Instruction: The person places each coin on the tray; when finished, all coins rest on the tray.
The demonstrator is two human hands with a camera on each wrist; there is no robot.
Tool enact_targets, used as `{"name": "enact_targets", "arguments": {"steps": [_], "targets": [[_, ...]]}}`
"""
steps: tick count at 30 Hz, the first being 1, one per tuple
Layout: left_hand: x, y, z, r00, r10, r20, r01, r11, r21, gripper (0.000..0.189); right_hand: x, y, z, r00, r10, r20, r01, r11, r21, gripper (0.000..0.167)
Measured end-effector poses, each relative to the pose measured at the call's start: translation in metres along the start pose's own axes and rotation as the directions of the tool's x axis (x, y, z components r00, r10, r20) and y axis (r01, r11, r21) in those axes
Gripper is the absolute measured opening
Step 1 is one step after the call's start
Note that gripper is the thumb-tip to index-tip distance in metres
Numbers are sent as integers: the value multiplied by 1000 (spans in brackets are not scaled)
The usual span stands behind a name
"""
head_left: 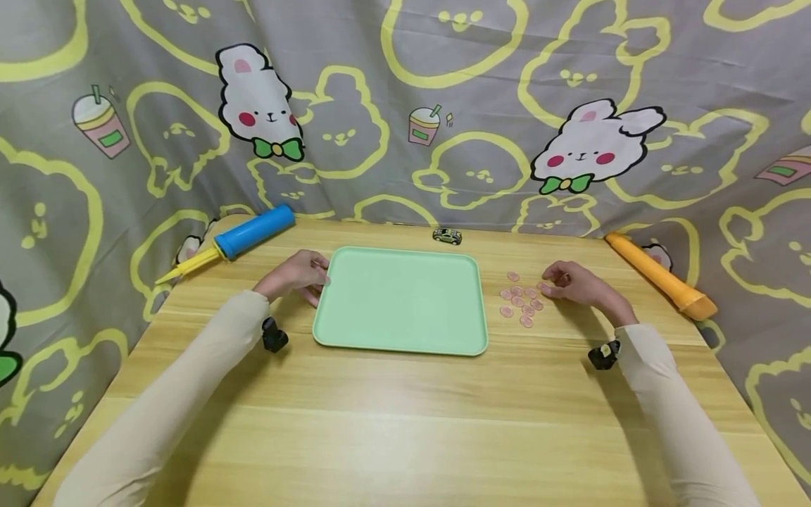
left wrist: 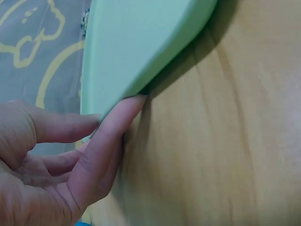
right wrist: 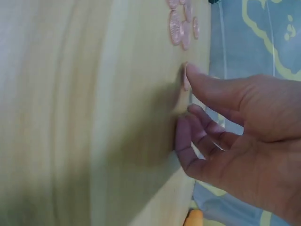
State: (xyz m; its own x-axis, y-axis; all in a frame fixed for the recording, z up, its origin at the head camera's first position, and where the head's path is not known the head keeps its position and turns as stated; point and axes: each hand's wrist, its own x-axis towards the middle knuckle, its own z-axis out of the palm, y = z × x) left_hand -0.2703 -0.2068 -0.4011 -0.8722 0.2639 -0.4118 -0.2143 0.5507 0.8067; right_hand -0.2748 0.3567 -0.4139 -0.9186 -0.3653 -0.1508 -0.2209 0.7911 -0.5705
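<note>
A pale green tray point(head_left: 402, 299) lies on the wooden table, with nothing on it. My left hand point(head_left: 296, 273) pinches its left rim, thumb above and fingers underneath; the left wrist view shows this edge of the tray point(left wrist: 136, 52) close up. To the right of the tray is a loose group of small copper-pink coins point(head_left: 517, 301), some overlapping. My right hand point(head_left: 579, 285) is at the group's right side. Its thumb tip touches one coin point(right wrist: 186, 77), while the other fingers bend loosely, apart from the thumb. More coins point(right wrist: 175, 27) lie beyond the thumb.
A small toy car point(head_left: 447, 236) stands behind the tray near the curtain point(head_left: 355, 42). At the back left lies a blue and yellow hand pump point(head_left: 256, 232). An orange tube-like object point(head_left: 659, 274) with a flared end lies along the right edge of the table point(head_left: 393, 422).
</note>
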Motion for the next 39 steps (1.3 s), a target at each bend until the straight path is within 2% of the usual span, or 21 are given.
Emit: {"name": "enact_targets", "arguments": {"steps": [6, 9, 14, 18, 25, 28, 31, 35, 39], "targets": [[3, 2, 0, 1000, -15, 10, 14, 1000, 7, 49, -1, 7, 9, 993, -55, -101, 50, 997, -59, 24], [3, 0, 0, 1000, -22, 6, 22, 1000, -8, 50, 2, 4, 11, 990, -64, -124, 55, 996, -76, 19], [0, -1, -2, 1000, 0, 4, 0, 998, -55, 58, 8, -5, 8, 994, -30, -108, 21, 996, -87, 11], [-3, -1, -3, 1000, 30, -6, -31, 996, -80, 67, 11, -8, 4, 997, 20, -69, -25, 997, -67, 12], [-5, -1, -7, 1000, 21, -7, -21, 993, -116, 67, 17, -17, 8, 997, 36, -72, -31, 997, 71, 10], [-2, -1, -7, 1000, 21, -11, -22, 992, -124, 69, 20, -31, 11, 992, 35, -119, -22, 994, 107, 12], [0, -1, -4, 1000, 18, -15, -20, 993, -115, 71, 25, -47, 12, 978, 48, -204, -16, 988, 157, 15], [1, -3, -2, 1000, 14, -27, -16, 994, -112, 72, 37, -67, 14, 962, 67, -265, 23, 947, 321, 14], [-1, -3, -1, 1000, 9, -29, -13, 994, -106, 72, 53, -88, 24, 973, 109, -202, -4, 888, 460, 15]]}}
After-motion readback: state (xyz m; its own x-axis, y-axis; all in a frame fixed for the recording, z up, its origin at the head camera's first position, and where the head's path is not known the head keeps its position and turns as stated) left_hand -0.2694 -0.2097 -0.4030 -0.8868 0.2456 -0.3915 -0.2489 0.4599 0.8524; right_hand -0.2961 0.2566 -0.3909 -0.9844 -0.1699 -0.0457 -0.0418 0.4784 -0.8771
